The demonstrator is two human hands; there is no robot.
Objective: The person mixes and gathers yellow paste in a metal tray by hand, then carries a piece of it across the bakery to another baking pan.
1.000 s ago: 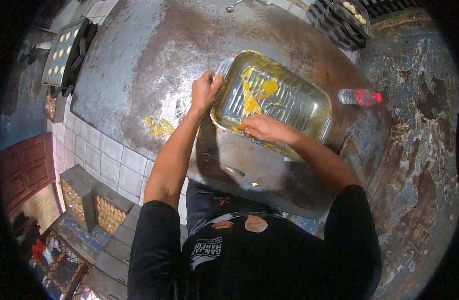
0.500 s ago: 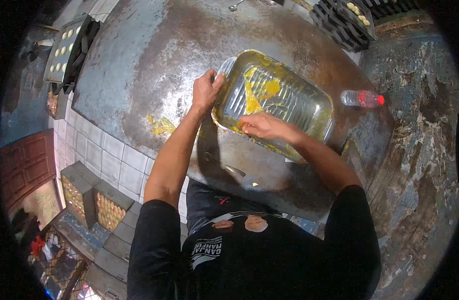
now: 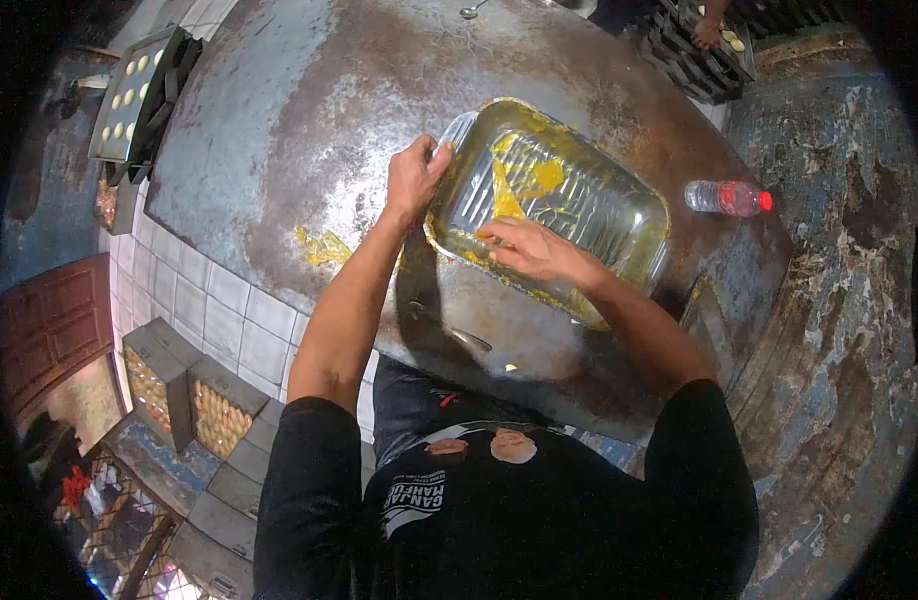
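Note:
A rectangular, ridged, shiny tub (image 3: 619, 215) sits on the worn table in front of me, with yellow paste (image 3: 547, 177) smeared over its bottom and rim. My left hand (image 3: 415, 182) is closed on the tub's upper left edge. Over the near left inside of the tub, my right hand (image 3: 534, 250) has its fingers curled together beside a yellow streak. Yellow shows around its fingertips, but what they hold, if anything, is hidden.
A water bottle (image 3: 727, 198) with a red cap lies right of the tub. Yellow smears (image 3: 322, 246) mark the table (image 3: 279, 120). A spoon (image 3: 471, 12) lies at the far edge. Trays of dough balls (image 3: 129, 95) stand left; another person's hand (image 3: 708, 33) reaches toward a tray at upper right.
My right hand has shifted slightly, its fingers a little less tightly curled. Another person's arm has come into view at the upper right tray. My left hand stays on the tub's edge.

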